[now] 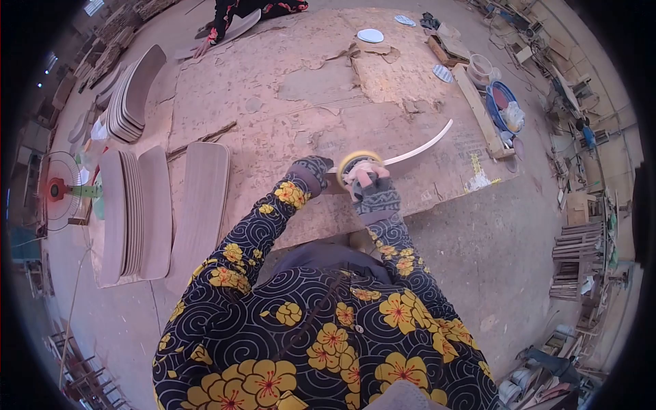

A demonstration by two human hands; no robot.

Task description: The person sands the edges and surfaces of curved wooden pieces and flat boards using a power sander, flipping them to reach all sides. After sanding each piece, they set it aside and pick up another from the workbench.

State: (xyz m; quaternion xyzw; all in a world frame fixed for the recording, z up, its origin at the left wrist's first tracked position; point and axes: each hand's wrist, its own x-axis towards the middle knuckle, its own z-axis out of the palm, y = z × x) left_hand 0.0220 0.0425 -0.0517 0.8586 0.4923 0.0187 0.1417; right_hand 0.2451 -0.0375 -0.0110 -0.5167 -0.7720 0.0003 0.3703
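The board (pixel 423 146) rests on the counter (pixel 266 130), pale edge up. The left hand (pixel 313 172) seems to pinch its left end; the right hand's (pixel 376 195) grip wraps the sander (pixel 357 162) over it. Sanding well likely means bracing firmly, pressing lightly and sweeping evenly along the curve.

Marked grey concrete floor (pixel 478 266)

right hand (pixel 376 195) grips a yellow-rimmed tool (pixel 342 167) on a curved strip (pixel 422 147); left hand (pixel 313 171) holds the strip's end.
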